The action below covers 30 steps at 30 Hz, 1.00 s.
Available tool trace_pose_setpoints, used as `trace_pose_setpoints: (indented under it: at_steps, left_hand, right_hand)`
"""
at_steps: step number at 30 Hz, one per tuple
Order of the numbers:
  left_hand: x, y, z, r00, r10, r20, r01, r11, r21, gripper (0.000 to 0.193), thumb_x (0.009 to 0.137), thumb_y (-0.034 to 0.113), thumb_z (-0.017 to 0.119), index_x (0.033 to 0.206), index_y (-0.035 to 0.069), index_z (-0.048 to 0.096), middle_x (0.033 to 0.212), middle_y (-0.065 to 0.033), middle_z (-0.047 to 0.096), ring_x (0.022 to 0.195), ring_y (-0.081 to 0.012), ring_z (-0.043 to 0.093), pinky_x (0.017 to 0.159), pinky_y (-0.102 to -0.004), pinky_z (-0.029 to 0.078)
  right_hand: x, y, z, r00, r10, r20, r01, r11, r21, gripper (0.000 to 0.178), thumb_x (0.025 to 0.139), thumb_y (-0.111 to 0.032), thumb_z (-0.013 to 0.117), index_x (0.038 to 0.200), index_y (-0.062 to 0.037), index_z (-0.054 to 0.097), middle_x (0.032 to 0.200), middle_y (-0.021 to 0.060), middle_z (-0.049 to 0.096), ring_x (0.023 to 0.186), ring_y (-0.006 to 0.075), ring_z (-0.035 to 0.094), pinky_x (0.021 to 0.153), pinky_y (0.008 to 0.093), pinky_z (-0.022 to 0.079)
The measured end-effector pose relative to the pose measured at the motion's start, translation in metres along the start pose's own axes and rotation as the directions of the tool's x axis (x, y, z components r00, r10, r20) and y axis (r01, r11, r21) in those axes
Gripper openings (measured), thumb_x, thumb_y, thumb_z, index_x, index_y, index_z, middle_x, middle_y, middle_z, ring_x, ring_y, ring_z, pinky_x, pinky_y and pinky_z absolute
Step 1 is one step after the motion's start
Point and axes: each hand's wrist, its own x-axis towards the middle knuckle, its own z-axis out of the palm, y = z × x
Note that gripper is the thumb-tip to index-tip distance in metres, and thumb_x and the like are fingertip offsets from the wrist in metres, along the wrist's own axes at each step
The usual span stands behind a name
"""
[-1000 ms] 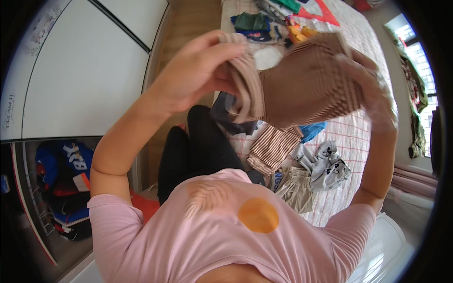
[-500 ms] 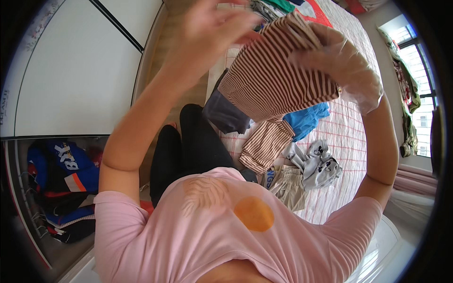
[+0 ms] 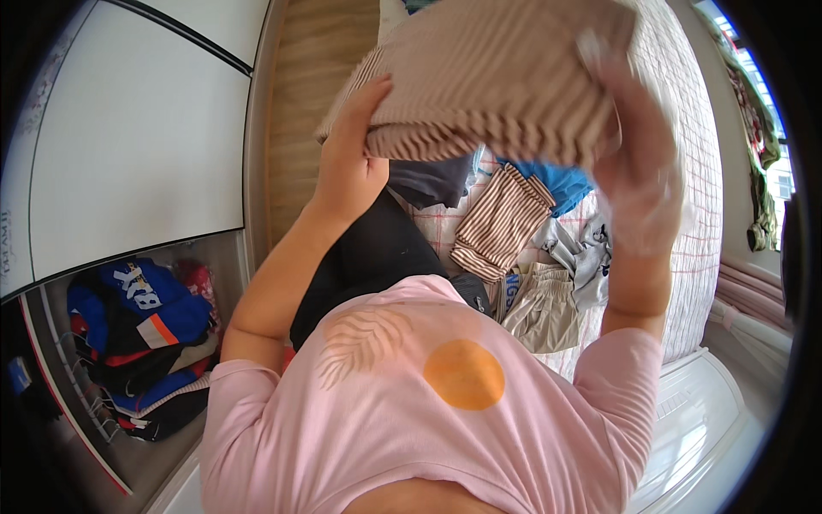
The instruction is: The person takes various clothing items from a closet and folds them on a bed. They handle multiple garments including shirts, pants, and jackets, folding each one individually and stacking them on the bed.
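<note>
A folded brown-and-white striped garment (image 3: pixel 488 77) is held up in front of me, smeared by motion. My left hand (image 3: pixel 349 163) grips its left edge. My right hand (image 3: pixel 635 141) holds its right edge, blurred, with clear thin plastic around the hand and wrist. Below it on the bed lies a second striped garment (image 3: pixel 501 224), folded. Beside that are a blue cloth (image 3: pixel 556 187) and a dark grey garment (image 3: pixel 431 182), both partly hidden by the held garment.
Beige shorts (image 3: pixel 541 313) and a grey printed garment (image 3: pixel 582 257) lie on the checked bedspread (image 3: pixel 676 283). An open wardrobe compartment at the left holds hanging clothes (image 3: pixel 141 313) under a white panel (image 3: pixel 137 146). A white glossy surface (image 3: pixel 685 428) is at the lower right.
My left hand was raised away from the striped garment and now grips its left edge. The garment has turned more level and shifted up and left, my right hand still on it.
</note>
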Motion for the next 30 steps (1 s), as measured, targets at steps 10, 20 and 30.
trace_pose_setpoints:
  at_steps: [10,20,30]
  left_hand:
    - [-0.059,-0.039,0.090,0.818,0.153,0.554,-0.054,0.980,-0.192,0.064,0.074,0.017,0.064,0.131,0.002,0.038,0.138,-0.0190,0.032,0.129,-0.0339,0.029,0.107,-0.0405,0.022]
    - [-0.094,-0.085,0.121,0.584,-0.450,0.676,0.686,-0.173,-0.707,0.068,0.090,0.056,0.034,0.134,0.004,0.033,0.132,-0.0121,0.044,0.122,-0.0237,0.041,0.103,-0.0370,0.029]
    - [-0.075,-0.135,0.081,0.398,-0.816,0.419,0.679,-0.045,-0.733,0.039,0.083,0.016,0.063,0.115,0.004,0.047,0.106,-0.0068,0.057,0.095,-0.0191,0.056,0.079,-0.0343,0.047]
  right_hand:
    - [-0.197,0.097,0.043,0.344,0.931,0.123,-0.420,0.035,0.907,0.037,0.079,0.000,0.055,0.114,0.0059,0.045,0.109,0.0157,0.057,0.096,0.0262,0.059,0.084,0.0372,0.051]
    - [-0.101,0.115,0.094,0.733,0.676,-0.067,-0.606,0.695,0.386,0.033,0.084,-0.010,0.057,0.112,0.0055,0.047,0.103,0.0118,0.057,0.091,0.0225,0.059,0.083,0.0335,0.049]
    - [-0.078,0.203,0.174,0.683,0.713,-0.159,-0.547,0.643,0.535,0.022,0.082,-0.009,0.061,0.098,0.0048,0.055,0.084,0.0082,0.061,0.075,0.0132,0.058,0.066,0.0246,0.049]
